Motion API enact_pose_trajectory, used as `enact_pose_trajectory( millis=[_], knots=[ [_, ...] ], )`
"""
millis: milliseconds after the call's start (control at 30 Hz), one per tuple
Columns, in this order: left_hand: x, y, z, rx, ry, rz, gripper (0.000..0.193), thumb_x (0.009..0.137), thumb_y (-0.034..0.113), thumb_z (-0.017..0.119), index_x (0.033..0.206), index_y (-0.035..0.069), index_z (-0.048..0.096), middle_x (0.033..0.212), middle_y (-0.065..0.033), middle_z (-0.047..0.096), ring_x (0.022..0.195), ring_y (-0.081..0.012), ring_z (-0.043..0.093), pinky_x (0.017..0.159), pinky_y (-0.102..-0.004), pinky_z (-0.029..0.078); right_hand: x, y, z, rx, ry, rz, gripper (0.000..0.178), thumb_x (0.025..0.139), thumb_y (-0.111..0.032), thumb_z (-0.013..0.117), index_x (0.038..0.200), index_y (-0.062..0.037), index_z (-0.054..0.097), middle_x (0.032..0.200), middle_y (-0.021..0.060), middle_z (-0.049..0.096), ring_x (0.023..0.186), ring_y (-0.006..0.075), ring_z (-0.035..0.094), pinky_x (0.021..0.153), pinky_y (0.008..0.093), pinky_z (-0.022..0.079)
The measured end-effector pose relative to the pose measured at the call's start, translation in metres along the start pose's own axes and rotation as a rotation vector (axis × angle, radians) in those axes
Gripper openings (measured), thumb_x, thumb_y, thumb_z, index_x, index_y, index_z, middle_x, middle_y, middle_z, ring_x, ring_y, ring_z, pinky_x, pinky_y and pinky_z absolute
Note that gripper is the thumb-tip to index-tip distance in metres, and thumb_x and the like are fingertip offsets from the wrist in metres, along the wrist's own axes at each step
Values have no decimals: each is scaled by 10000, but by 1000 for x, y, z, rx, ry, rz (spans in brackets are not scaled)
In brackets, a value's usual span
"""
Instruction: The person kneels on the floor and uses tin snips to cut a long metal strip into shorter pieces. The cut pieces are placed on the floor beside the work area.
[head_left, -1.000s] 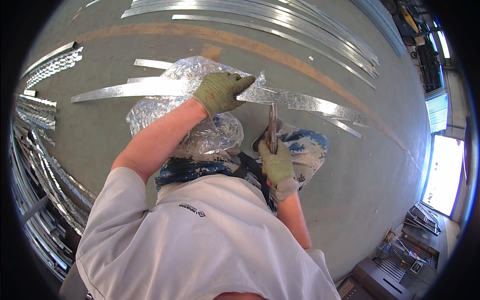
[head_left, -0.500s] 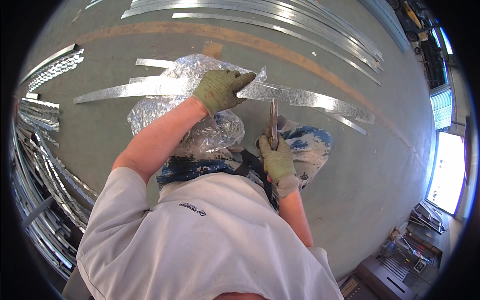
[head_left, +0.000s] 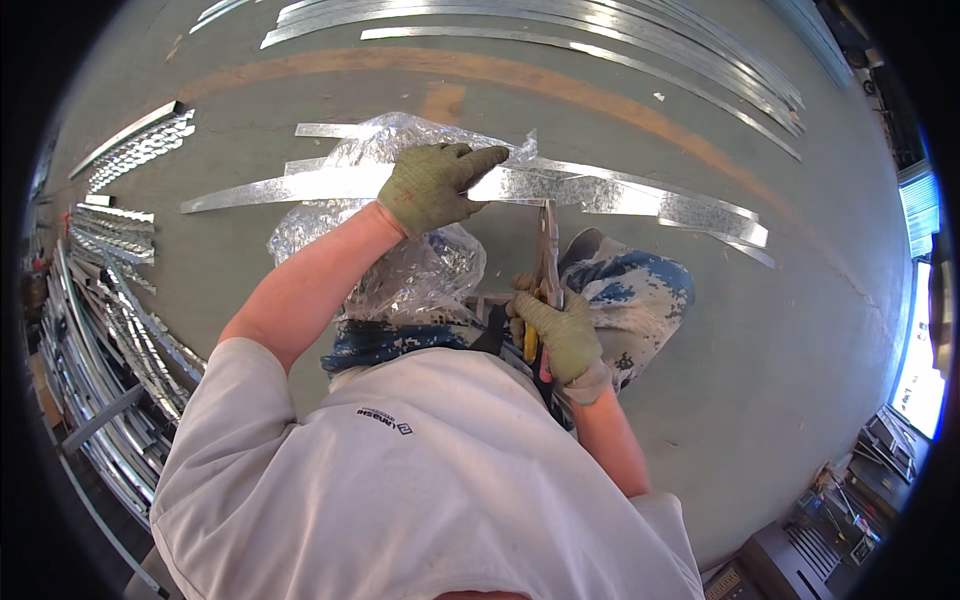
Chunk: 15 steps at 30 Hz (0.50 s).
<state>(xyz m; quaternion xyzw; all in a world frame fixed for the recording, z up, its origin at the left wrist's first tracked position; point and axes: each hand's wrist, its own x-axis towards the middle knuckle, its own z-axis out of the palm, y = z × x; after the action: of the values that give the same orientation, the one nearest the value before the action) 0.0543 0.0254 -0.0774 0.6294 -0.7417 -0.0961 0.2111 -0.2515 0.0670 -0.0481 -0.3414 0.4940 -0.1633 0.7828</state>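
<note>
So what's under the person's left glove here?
A shiny metal strip passes under the gloved left hand, showing on both sides. Crumpled clear plastic shows nearby. Whatever lies directly beneath the hand is covered.

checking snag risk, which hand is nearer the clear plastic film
Left. The left grip is on the metal strip and overlaps the clear plastic film in this view; the right grip, holding tin snips, is right of the film and apart from it.
</note>
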Motion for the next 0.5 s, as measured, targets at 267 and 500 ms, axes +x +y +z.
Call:
enact_pose_trajectory(
  millis=[267,500],
  knots=[
    [1,7,-4,-64,-37,-33,724,815,185,977,1502,201,748,1111,-118,820,967,-346,789,857,-461,651,10,13,-25,413,-372,127,416,1091,-233,762,1403,38,714,1067,135,777,785,243,736,660,384,582],
    [3,14,-6,-55,-14,-45,770,778,89,969,1508,205,753,1136,-118,822,990,-353,793,862,-449,665,17,32,-17,896,-727,134,547,975,-281,821,1411,35,727,922,143,726,702,303,705,642,469,597]
  ],
)
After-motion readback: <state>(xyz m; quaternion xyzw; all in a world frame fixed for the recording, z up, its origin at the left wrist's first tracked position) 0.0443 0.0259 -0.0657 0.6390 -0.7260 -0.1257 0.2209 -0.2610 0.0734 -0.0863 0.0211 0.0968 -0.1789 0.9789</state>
